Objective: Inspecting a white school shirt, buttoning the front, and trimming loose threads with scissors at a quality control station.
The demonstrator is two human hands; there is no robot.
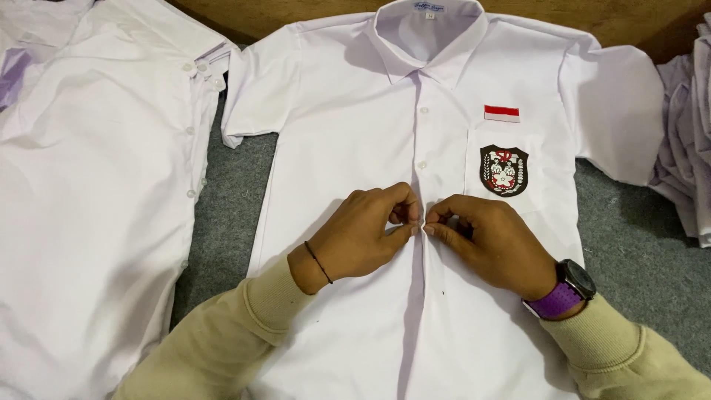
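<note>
We see a white short-sleeved shirt [355, 133] spread flat, front up, on a grey felt-like surface [229, 215], collar toward the top of the view. Everything else we place against this shirt. Both of our hands meet on its button placket, just below the middle of the chest. Our left hand [363, 233] is curled nearly closed, thumb and forefinger pinching the left edge of the placket; a thin dark band circles that wrist. Our right hand [492, 241] is curled the same way, its thumb and forefinger nipping the opposite edge of the placket, fingertips of the two hands touching at a small white button [424, 230]. Whether that button is through its hole we cannot tell. Two more buttons show on the placket above the hands, already fastened. On the shirt's chest pocket, just above our right hand, sits a dark shield-shaped badge [503, 170], and above that a small red and white patch [501, 113]. A purple-strapped wristwatch [570, 289] sits on our right wrist. Left of the shirt lies another white shirt [89, 192], its edge near the first one's sleeve. Right of the shirt, a pile of white cloth [689, 141] reaches the frame edge
</note>
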